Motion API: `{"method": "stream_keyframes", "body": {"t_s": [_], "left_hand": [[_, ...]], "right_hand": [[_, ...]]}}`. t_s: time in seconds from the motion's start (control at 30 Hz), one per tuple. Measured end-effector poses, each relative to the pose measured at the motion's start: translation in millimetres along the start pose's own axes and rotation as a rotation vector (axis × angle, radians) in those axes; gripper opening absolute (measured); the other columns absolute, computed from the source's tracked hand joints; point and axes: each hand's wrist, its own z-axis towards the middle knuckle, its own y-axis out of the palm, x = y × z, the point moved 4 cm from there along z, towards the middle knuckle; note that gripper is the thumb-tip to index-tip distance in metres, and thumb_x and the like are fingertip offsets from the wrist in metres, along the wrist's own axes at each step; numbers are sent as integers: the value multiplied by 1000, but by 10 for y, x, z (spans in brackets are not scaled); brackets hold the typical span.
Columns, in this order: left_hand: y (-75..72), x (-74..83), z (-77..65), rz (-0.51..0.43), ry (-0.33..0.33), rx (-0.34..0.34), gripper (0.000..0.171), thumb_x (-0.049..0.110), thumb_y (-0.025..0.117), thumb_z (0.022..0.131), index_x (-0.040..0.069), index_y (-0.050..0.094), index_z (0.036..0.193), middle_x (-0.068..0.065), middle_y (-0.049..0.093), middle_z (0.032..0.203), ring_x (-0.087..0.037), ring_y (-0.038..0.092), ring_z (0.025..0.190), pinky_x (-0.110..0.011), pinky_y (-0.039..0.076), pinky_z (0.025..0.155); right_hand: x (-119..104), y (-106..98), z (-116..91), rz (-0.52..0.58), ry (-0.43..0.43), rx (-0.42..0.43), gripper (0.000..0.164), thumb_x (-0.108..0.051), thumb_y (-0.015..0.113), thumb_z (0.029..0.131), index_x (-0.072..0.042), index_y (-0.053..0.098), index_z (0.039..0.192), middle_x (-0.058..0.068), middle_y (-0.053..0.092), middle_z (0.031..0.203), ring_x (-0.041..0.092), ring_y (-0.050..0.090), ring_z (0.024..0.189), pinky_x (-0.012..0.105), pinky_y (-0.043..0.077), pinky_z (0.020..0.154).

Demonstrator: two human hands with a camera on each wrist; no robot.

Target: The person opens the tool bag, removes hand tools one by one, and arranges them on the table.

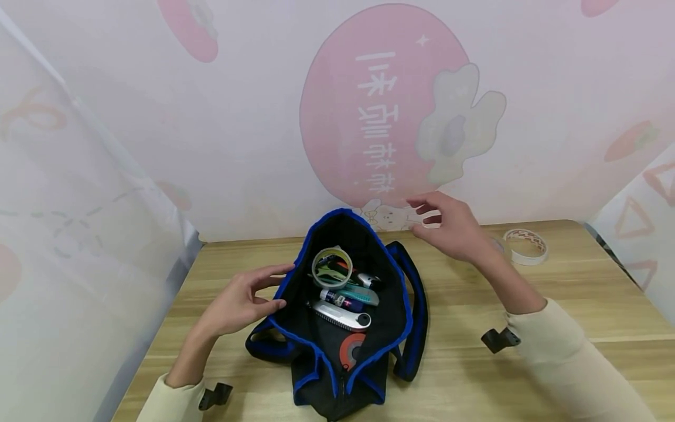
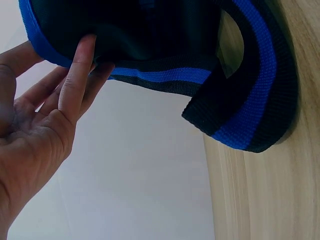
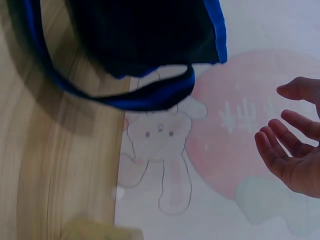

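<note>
A black bag [image 1: 392,299] with blue trim stands wide open on the table. My left hand [image 1: 244,302] holds its left rim, thumb at the edge and some fingers against the outer side, as the left wrist view shows. Inside lie a tape roll [image 1: 332,268], a silver cutter knife [image 1: 343,315], a teal cutter knife [image 1: 360,295], a dark blue tube [image 1: 341,300] and a red-orange ring-shaped item [image 1: 348,350]. My right hand [image 1: 448,225] hovers beyond the bag's right side, fingers loosely bent, nothing in it.
On the wooden table [image 1: 580,305], a white tape roll [image 1: 526,247] lies at the back right, and another ring shows partly behind my right wrist. Strap loops [image 1: 419,310] stick out from the bag's sides. A printed pale wall [image 1: 237,146] rises behind.
</note>
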Motion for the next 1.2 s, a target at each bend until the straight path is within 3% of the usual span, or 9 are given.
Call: {"method": "stream_keyframes", "body": {"t_s": [0.63,1.2], "left_hand": [[-3,-5,0,7,10,-4,68,-5,77,95,7,53,158,-24,49,164,-51,58,139,-25,64,86],[-37,3,-22,21,0,11,66,-3,77,95,8,54,157,-23,50,164,-51,59,139,-26,65,84]], "right_hand": [[-344,512,139,75,-64,-132,48,-10,79,97,-2,65,143,18,67,140,34,68,124,51,60,105],[-400,950,291,47,-112,-263,48,-11,76,99,-3,64,144,15,67,144,33,69,126,41,62,101]]}}
